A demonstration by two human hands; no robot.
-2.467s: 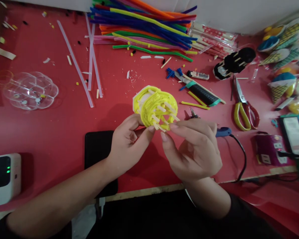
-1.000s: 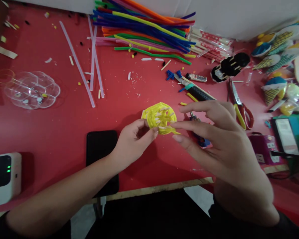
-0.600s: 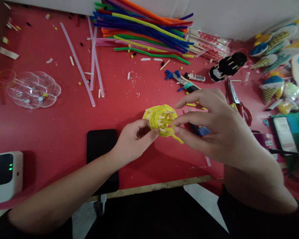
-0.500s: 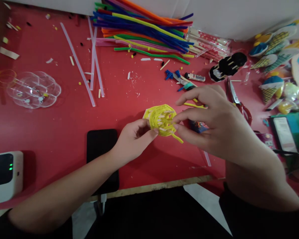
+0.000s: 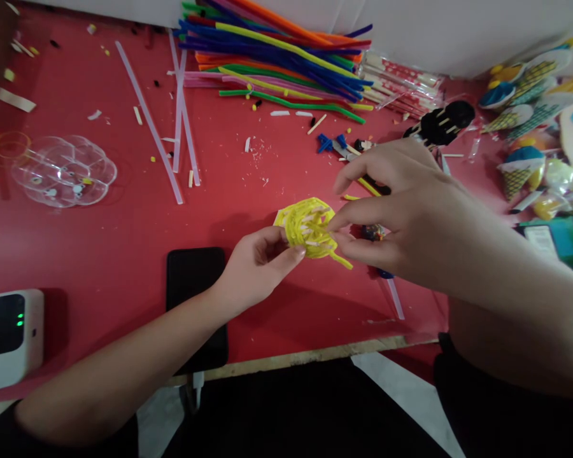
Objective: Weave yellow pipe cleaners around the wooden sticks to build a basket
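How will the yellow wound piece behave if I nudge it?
The yellow wound piece probably gives softly, being strand wound in coils. Its protruding pale sticks likely stiffen it somewhat. The yellow tail may bend or snag, since it sticks out free.

– What sort of place is this?
– A craft workspace, by the look of it: bright pipe cleaners (image 5: 277,63), translucent sticks (image 5: 148,121) and paper scraps (image 5: 16,100) lie across a red tabletop (image 5: 95,254).
– Home or shop?
– Can't tell; ice-cream-cone figures (image 5: 523,168) crowd the right side.
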